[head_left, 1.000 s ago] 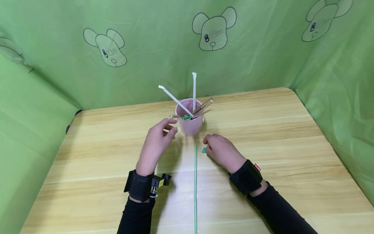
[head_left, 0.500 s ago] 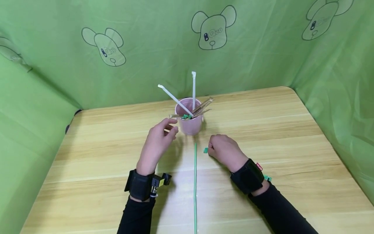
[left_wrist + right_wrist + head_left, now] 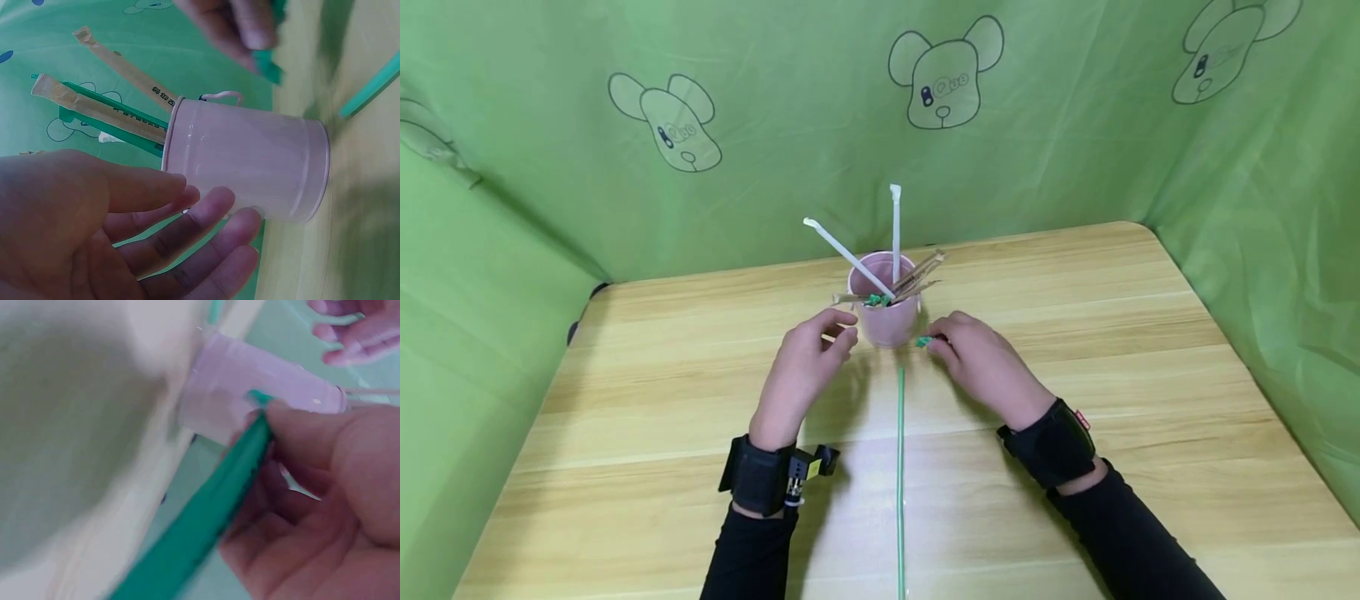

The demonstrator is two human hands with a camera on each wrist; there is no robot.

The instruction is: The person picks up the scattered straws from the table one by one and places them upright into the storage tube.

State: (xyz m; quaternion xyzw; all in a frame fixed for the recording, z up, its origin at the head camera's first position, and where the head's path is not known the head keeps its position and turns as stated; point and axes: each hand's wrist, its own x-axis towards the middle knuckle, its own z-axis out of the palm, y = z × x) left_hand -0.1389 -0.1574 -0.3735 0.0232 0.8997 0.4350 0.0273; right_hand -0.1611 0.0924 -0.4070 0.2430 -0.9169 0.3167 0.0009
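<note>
My right hand (image 3: 985, 367) pinches a green wrapped straw (image 3: 194, 519) near one end, between thumb and fingers. That end (image 3: 923, 342) pokes out just right of a small pink bucket (image 3: 891, 325), while the long part runs back under the palm and is hidden in the head view. My left hand (image 3: 808, 362) holds nothing; its fingers are loosely bent at the bucket's left side, overlapping its wall in the left wrist view. White-wrapped straws (image 3: 896, 229), brown-wrapped straws (image 3: 106, 112) and green-wrapped ones (image 3: 115, 128) lean out of the bucket.
A long thin green strip (image 3: 901, 483) runs along the wooden table (image 3: 700, 400) from just before the bucket toward the front edge. Green cloth (image 3: 805, 100) with bear-head drawings walls the table at back and sides.
My right hand has moved forward, bringing the green wrapped straw's end up close to the bucket. The far end, seen behind the wrist half a second ago, is now hidden. My left hand stays put.
</note>
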